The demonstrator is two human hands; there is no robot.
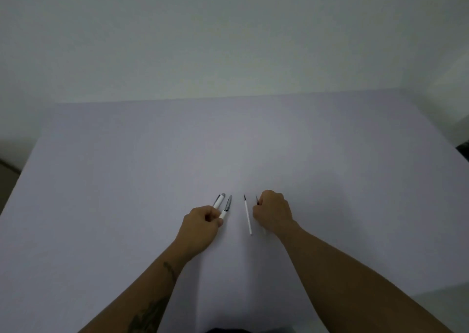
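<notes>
On the table [127, 167], the pen bodies [219, 200] sit side by side in the left hand [203, 221], reaching away from the person. A thin refill [247, 214] lies between the two hands. Just right of it, a second refill [257, 200] pokes out beyond the right hand [272, 213], which sits over it.

Two bare forearms reach in from the near edge of the counter [152, 167], converging toward its middle. The left forearm [152, 282], marked with a dark tattoo [149, 315], comes in on a diagonal from the near-left. The left hand [203, 221] lies back-up, its fingers [215, 217] curled round two pen bodies [222, 205] that jut out toward the far edge. The right forearm [342, 261] angles in from the near-right. The right hand [272, 213] is bunched in a loose fist, knuckles up, pinching a thin refill [257, 200]. The hands sit level, a clear gap between them.
</notes>
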